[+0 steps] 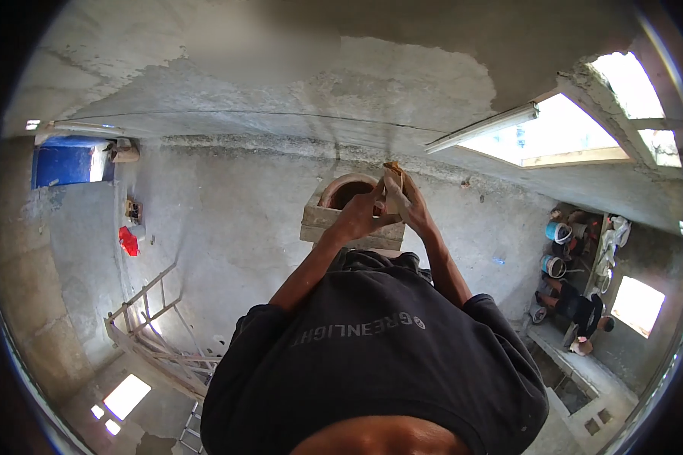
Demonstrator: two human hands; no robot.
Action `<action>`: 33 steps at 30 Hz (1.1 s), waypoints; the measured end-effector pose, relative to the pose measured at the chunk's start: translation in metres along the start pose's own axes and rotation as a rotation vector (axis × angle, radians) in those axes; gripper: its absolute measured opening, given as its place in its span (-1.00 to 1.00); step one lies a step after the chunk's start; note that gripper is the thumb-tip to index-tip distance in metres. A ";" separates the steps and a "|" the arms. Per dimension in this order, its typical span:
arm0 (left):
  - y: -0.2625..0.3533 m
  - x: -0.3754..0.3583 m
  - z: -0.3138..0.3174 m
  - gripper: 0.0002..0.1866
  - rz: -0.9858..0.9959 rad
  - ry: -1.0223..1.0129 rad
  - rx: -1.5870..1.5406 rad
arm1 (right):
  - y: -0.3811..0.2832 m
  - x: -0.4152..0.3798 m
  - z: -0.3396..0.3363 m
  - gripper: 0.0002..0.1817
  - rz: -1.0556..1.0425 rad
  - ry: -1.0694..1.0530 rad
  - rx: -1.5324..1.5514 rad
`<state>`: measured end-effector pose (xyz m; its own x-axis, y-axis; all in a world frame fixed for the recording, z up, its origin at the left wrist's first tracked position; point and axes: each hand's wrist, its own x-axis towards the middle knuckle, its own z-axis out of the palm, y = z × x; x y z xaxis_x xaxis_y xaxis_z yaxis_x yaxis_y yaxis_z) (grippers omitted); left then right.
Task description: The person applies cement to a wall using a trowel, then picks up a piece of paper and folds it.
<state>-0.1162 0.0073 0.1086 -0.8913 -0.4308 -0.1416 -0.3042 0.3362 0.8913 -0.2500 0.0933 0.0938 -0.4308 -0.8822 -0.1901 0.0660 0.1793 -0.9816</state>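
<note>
My two hands are raised close together in front of my chest. Between them is a pale, flat, paper-like piece [394,199] with a yellow-brown top end; its exact kind is not clear. My right hand [413,208] is closed along its right side. From the left, my left hand [359,218] grips its lower part between thumb and fingers. Beyond and below the hands is a round tub [332,191] with a dark reddish inside, beside a stack of wooden boards [319,226]. The hands partly cover the tub.
A wooden frame like a ladder or scaffold [148,318] stands at the left. A red item [128,241] lies on the floor. At the right a person in dark clothes [577,307] is near buckets [554,265]. A tube lamp [482,127] runs beside the window opening.
</note>
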 end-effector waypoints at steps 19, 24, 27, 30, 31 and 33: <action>0.001 -0.005 -0.029 -0.50 -0.189 0.316 -0.393 | -0.048 0.007 -0.001 -0.72 0.024 0.021 0.277; 0.016 -0.005 -0.029 -0.50 -0.200 0.296 -0.725 | -0.051 0.003 -0.001 -0.72 0.184 -0.107 0.730; -0.001 -0.003 -0.034 -0.48 -0.232 0.321 -0.498 | -0.053 0.004 -0.006 -0.72 0.208 -0.061 0.328; 0.015 -0.004 -0.039 -0.48 -0.251 0.421 -0.282 | -0.054 0.003 -0.007 -0.72 0.161 -0.059 0.242; 0.024 -0.005 -0.040 -0.49 -0.254 0.509 -0.281 | -0.056 0.002 -0.007 -0.72 0.162 -0.057 0.244; 0.029 -0.007 -0.041 -0.52 -0.283 0.481 -0.373 | -0.060 0.001 -0.007 -0.70 0.131 -0.036 0.189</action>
<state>-0.1050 -0.0141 0.1533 -0.5187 -0.8142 -0.2609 -0.2902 -0.1195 0.9495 -0.2607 0.0843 0.1522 -0.3752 -0.8723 -0.3134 0.2882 0.2116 -0.9339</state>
